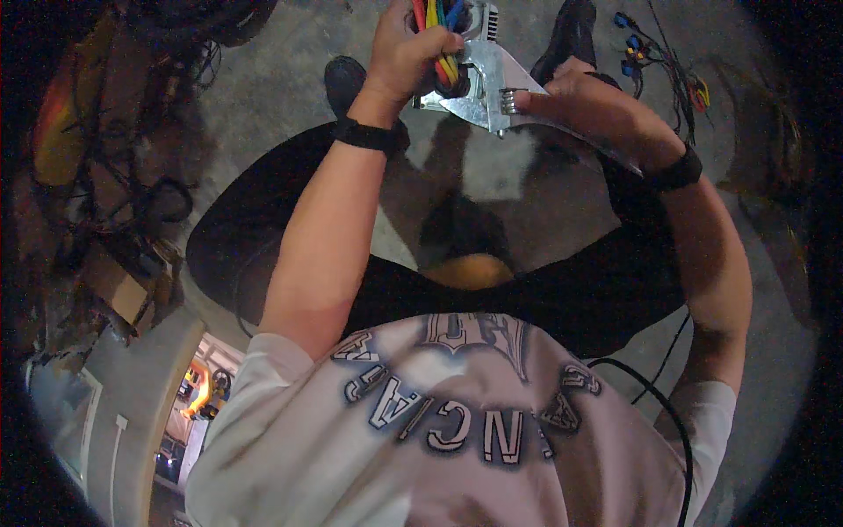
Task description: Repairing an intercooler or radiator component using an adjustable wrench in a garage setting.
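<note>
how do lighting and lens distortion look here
Head view: dim and grainy, with pale highlights on the adjustable wrench; tangled cables at left sink into shadow; fisheye makes the lower-left wall lean, and the rim goes black.

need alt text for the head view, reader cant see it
A person's left hand holds coloured wires while their right hand grips a silver adjustable wrench beside them. Below are a pale printed shirt and dark trousers; more cables lie on the floor at right.
</note>
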`<state>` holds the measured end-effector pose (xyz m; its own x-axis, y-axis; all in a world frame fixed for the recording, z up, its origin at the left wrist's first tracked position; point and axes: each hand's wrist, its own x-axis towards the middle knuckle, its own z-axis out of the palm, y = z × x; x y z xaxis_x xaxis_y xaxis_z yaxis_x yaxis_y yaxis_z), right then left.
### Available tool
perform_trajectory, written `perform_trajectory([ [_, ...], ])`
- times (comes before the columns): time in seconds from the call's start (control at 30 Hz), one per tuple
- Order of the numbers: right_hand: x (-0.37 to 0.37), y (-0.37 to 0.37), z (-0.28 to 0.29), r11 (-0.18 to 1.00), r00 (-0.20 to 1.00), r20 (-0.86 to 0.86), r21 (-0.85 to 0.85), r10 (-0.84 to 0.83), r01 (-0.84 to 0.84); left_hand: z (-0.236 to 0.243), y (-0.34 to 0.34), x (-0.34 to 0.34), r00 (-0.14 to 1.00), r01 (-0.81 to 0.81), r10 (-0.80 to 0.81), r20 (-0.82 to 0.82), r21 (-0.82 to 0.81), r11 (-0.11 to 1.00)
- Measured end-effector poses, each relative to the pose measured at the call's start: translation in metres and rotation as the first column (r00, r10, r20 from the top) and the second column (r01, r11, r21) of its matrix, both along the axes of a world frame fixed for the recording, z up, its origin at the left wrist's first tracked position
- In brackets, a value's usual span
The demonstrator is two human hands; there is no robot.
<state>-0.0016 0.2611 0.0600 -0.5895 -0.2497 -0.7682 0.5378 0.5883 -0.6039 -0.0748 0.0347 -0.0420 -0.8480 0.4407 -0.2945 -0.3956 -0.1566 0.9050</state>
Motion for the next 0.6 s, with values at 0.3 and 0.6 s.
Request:
perform_trajectory([
  [0.3, 0.025, 0.01, -0.046, 0.972, 0.961, -0.147, 0.055, 0.236, -0.23, 0.02, -0.003, 0.019, 0.995, -0.023, -0.005, -0.1, -0.278, 0.96],
  [0.6, 0.043, 0.017, -0.065, 0.998, 0.998, 0.023, 0.008, 0.057, -0.057, -0.015, 0.017, 0.045, 0.994, -0.11, 0.108, -0.022, -0.242, 0.964],
])
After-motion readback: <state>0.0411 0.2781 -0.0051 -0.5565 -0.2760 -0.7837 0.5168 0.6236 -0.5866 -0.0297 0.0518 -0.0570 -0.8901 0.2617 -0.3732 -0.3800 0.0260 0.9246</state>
